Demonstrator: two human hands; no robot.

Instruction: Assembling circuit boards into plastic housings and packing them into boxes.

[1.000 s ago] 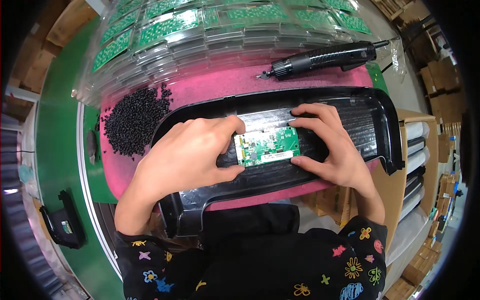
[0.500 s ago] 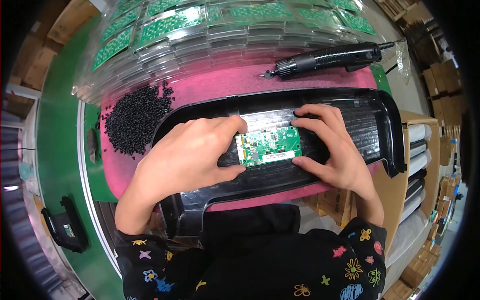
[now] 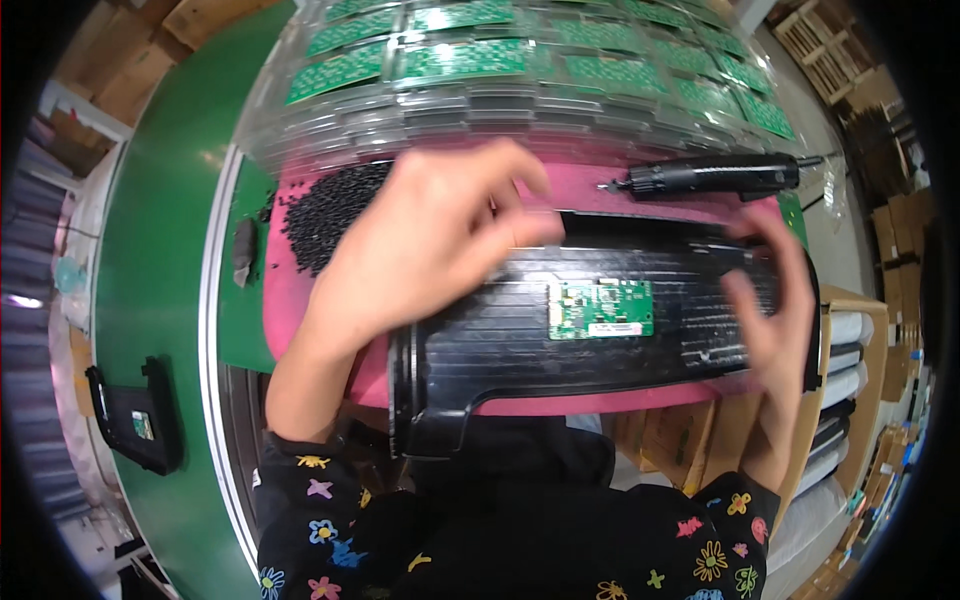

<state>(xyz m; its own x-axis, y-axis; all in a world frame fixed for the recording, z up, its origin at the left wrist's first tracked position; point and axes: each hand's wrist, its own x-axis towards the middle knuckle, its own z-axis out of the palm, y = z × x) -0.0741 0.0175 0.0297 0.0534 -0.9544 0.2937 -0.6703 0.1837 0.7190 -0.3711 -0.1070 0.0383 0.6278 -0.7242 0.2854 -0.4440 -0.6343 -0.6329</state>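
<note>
A green circuit board (image 3: 601, 310) with a white label lies flat in the middle of a black plastic casing (image 3: 490, 370). My left hand (image 3: 430, 225), blurred by motion, hovers over the casing's far left edge, beside a pile of small black screws (image 3: 325, 215). Its thumb and forefinger are apart, and I see nothing held between them. Over the casing's right end is my right hand (image 3: 775, 300), also blurred, fingers spread and off the board. Beyond the casing rests a black electric screwdriver (image 3: 710, 178), its tip pointing left.
Stacked clear plastic trays of green boards (image 3: 465, 60) stand at the back of the pink mat (image 3: 575, 185). Another black casing with a board (image 3: 140, 415) sits on the green surface at left. An open carton of wrapped parts (image 3: 845, 350) stands at right.
Both hands have let go of the circuit board, which stays in the casing. The left hand has risen toward the far side; the right has moved right. The whole view has shifted.
</note>
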